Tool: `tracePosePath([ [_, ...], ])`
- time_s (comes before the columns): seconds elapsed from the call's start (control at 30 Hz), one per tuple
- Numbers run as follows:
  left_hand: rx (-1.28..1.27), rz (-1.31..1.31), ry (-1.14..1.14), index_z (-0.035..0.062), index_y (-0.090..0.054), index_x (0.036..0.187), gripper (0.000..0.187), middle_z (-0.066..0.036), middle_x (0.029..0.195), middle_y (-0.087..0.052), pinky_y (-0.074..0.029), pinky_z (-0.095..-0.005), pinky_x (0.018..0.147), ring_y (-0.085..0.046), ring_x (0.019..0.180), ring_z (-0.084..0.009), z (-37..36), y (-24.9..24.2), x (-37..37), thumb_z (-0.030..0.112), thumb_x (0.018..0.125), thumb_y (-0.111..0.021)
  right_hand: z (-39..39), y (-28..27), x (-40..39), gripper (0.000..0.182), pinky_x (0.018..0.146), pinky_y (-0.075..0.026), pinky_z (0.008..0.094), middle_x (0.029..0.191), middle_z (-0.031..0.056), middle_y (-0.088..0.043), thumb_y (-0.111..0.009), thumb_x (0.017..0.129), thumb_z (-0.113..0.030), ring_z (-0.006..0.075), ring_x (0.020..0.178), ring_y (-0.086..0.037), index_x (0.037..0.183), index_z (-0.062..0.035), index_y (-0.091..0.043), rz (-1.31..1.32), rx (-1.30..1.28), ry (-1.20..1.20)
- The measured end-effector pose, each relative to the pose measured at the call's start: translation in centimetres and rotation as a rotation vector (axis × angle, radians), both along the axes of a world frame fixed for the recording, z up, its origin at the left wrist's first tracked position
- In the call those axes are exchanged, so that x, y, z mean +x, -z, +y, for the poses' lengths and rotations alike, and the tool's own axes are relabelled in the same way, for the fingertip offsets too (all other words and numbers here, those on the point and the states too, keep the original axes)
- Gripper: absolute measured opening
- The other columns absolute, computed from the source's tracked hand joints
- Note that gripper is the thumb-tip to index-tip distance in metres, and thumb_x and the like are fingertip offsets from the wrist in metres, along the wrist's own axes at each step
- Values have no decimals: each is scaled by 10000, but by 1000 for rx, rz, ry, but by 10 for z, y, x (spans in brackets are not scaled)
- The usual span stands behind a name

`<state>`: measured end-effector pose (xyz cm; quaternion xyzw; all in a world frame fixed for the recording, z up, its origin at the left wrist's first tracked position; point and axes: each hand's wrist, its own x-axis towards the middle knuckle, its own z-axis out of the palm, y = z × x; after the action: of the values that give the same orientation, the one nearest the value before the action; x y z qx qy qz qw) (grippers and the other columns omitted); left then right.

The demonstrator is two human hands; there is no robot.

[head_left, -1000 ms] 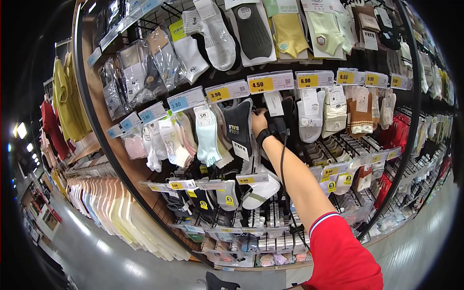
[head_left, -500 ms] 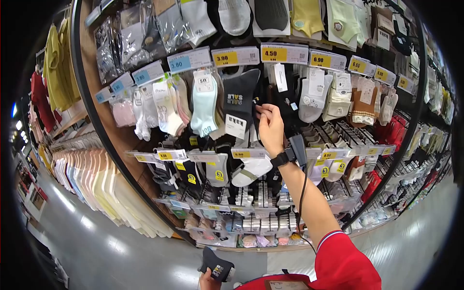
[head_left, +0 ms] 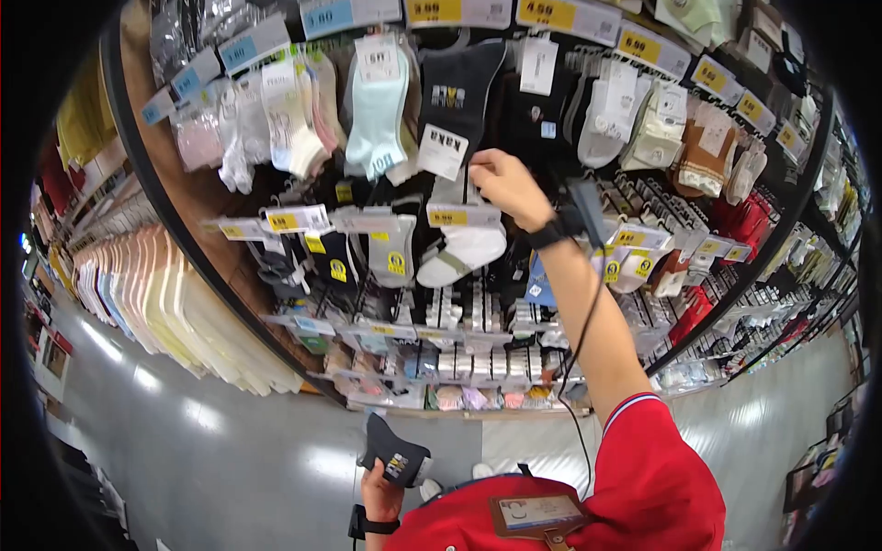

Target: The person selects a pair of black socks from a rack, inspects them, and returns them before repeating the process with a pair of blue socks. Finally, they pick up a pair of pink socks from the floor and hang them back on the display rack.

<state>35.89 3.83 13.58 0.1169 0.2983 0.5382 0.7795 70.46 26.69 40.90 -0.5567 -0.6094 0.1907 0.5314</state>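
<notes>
In the head view my right hand [head_left: 507,186] reaches up to the sock rack, its fingers curled together. The fingertips lie beside the lower edge of a hanging black sock [head_left: 459,87] with a white "kaka" label [head_left: 443,151]; what they pinch, if anything, is hidden. Low down by my body, my left hand [head_left: 380,494] grips a black sock [head_left: 395,450] with similar lettering. To the left of the hanging sock is a pale blue sock [head_left: 377,106]. Beneath my right hand hangs a white sock [head_left: 464,253].
Price tags [head_left: 567,18] run along the rack's rails. Hangers with pale garments [head_left: 175,303] stand to the left. A cable [head_left: 581,344] trails from the device at my right wrist. Grey floor [head_left: 276,450] lies below the rack.
The view has tilted down, so the rack sits higher. My right hand has moved down from the black sock's side to its lower edge. The left hand still holds its sock.
</notes>
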Motion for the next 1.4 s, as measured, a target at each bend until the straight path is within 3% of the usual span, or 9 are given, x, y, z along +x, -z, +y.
tracePosePath([
  [0.2,-63,30,-82,28,-408,1254,418,-90,1168,-531,-423,-414,914,-528,1053,-235,-12,12,-24,188,881,-508,-123,57,-30,243,787,-465,273,1012,87,-573,-531,871,-97,145,971,-553,1079,27,-514,178,345,26],
  [0.27,-47,68,-105,26,-405,1257,415,-90,1172,-529,-423,-414,915,-526,1056,-235,-14,7,-26,193,888,-496,-136,105,-17,223,768,-466,253,983,80,-584,-528,873,-93,131,938,-559,1066,20,-523,163,231,95],
  [0.4,-56,87,-119,24,-405,1255,408,-84,1174,-527,-424,-408,912,-525,1055,-231,-10,-3,-20,190,892,-491,-167,195,2,195,716,-466,234,939,54,-603,-529,874,-110,103,866,-558,1037,-2,-537,610,-271,143],
  [0.63,-117,90,-104,22,-417,1241,393,-83,1171,-527,-414,-400,922,-525,1049,-233,-12,2,-15,187,892,-491,-216,329,17,238,670,-475,276,891,-7,-590,-580,833,-192,99,810,-561,1037,-73,-550,611,-827,98],
  [0.9,-199,117,-88,29,-430,1238,382,-85,1172,-536,-409,-405,931,-524,1056,-237,-23,-1,-5,169,887,-491,-136,499,48,303,636,-500,341,845,48,-561,-591,784,-166,158,798,-561,1058,-56,-524,768,-785,403],
  [1.0,-213,152,-132,31,-436,1238,385,-86,1180,-536,-408,-407,929,-525,1059,-236,-35,-5,-4,168,883,-497,-108,499,47,306,653,-513,388,931,108,-526,-555,785,-120,249,830,-565,1073,-38,-492,1243,-822,617],
  [1.13,-292,207,-215,23,-444,1231,403,-84,1167,-547,-407,-407,926,-530,1054,-237,-56,0,-12,186,870,-520,-82,515,55,250,676,-517,397,969,142,-505,-556,781,-97,289,844,-565,1017,-35,-502,1343,-785,697],
  [1.3,-335,267,-280,39,-440,1227,407,-88,1183,-537,-395,-434,938,-518,1076,-246,-82,4,-17,223,870,-505,-63,556,75,509,698,-542,351,1056,114,-467,-660,724,-58,267,893,-558,1192,-68,-459,1479,-864,630],
  [1.4,-364,317,-311,39,-458,1220,433,-88,1201,-536,-353,-441,975,-496,1115,-258,-88,1,-9,278,861,-506,-58,600,82,443,723,-536,330,1097,89,-460,-602,772,-61,237,887,-545,1183,-84,-437,1464,-837,468],
])
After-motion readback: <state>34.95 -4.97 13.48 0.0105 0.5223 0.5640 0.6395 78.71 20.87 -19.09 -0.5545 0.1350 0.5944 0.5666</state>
